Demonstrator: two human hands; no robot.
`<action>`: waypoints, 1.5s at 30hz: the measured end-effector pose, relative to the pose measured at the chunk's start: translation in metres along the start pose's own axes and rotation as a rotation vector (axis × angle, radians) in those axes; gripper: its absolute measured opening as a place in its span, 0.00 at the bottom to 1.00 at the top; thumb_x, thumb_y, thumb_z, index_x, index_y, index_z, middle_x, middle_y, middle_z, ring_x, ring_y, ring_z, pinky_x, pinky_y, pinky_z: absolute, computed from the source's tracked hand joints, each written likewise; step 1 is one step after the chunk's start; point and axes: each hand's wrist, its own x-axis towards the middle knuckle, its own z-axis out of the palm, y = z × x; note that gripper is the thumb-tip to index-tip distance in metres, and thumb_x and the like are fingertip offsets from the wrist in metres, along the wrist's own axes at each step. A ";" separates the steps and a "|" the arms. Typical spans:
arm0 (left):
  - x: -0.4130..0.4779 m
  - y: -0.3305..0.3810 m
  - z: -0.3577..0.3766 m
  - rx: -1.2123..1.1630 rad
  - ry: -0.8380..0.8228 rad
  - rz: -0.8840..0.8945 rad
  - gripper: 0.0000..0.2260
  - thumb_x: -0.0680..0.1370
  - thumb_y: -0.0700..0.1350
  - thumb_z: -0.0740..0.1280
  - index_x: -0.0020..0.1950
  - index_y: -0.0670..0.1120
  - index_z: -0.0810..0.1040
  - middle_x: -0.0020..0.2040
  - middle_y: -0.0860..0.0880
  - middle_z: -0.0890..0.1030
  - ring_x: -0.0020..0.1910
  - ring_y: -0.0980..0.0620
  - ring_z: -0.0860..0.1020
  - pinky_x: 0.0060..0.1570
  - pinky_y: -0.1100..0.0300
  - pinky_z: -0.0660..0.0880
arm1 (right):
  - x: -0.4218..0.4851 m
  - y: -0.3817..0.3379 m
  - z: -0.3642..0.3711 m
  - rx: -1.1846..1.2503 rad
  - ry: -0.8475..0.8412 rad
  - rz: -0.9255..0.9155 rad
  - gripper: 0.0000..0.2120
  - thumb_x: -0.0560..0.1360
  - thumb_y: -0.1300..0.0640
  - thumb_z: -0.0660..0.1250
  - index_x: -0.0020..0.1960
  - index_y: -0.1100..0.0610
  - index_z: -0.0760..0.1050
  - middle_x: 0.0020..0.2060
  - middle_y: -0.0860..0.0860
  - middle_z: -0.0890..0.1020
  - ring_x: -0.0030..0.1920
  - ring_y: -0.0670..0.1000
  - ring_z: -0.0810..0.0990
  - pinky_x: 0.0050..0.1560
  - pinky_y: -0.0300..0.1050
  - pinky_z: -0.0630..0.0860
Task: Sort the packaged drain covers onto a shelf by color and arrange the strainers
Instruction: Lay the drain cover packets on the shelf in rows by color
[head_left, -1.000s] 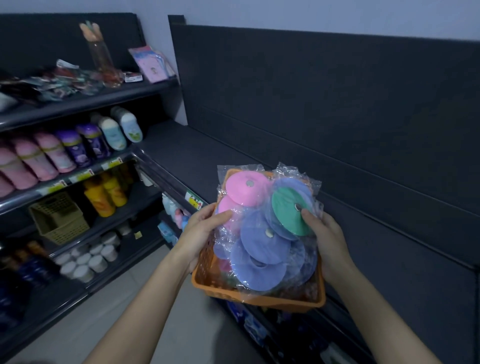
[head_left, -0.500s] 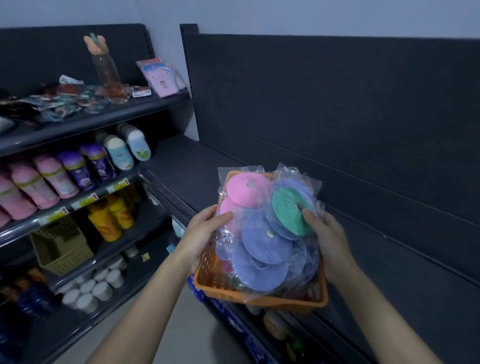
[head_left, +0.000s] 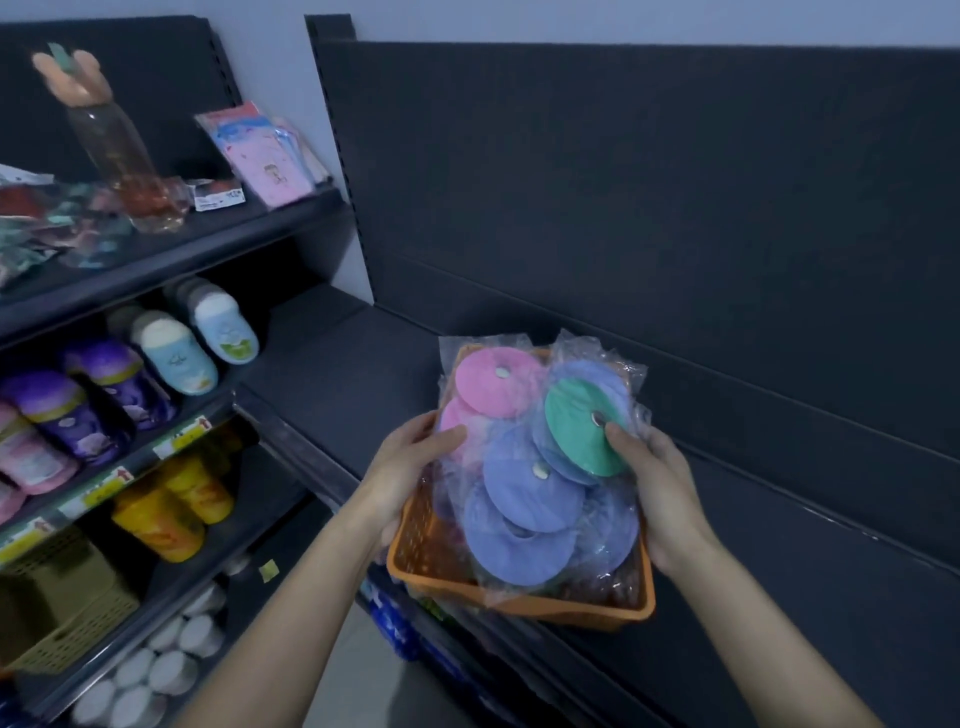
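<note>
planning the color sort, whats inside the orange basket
The orange basket holds plastic-bagged drain covers: pink drain covers at the far left, a green drain cover on the right, blue drain covers in the middle and front. Whatever lies underneath them is covered by the pile.

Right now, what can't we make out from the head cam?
Head view only:
- Bottom of the orange basket: hidden under the packaged drain covers. The dark red items below them can't be identified.
- Number of blue covers: they overlap, and the wrapper glares.
- Left hand and right hand: the fingers of each grip are hidden behind the basket.
- Price labels: blurred and too small to read.
</note>
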 end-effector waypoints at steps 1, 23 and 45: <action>0.010 0.004 -0.006 0.011 -0.019 -0.001 0.17 0.71 0.40 0.71 0.60 0.39 0.77 0.57 0.35 0.80 0.56 0.34 0.78 0.60 0.37 0.72 | 0.004 0.002 0.006 -0.003 0.024 -0.003 0.15 0.74 0.57 0.69 0.58 0.60 0.76 0.51 0.58 0.83 0.52 0.59 0.82 0.58 0.61 0.76; 0.134 0.039 -0.053 0.364 -0.415 -0.111 0.12 0.76 0.42 0.67 0.59 0.45 0.79 0.54 0.43 0.83 0.53 0.41 0.81 0.57 0.45 0.76 | 0.037 0.046 0.068 0.056 0.499 -0.074 0.16 0.73 0.55 0.70 0.58 0.59 0.75 0.49 0.58 0.84 0.47 0.58 0.84 0.46 0.52 0.79; 0.120 0.038 -0.014 0.983 -0.232 0.352 0.19 0.74 0.49 0.70 0.63 0.50 0.72 0.59 0.58 0.74 0.61 0.56 0.72 0.55 0.64 0.69 | 0.002 0.024 0.044 -0.731 0.687 -0.330 0.35 0.72 0.54 0.71 0.74 0.53 0.59 0.68 0.39 0.65 0.69 0.40 0.62 0.66 0.33 0.58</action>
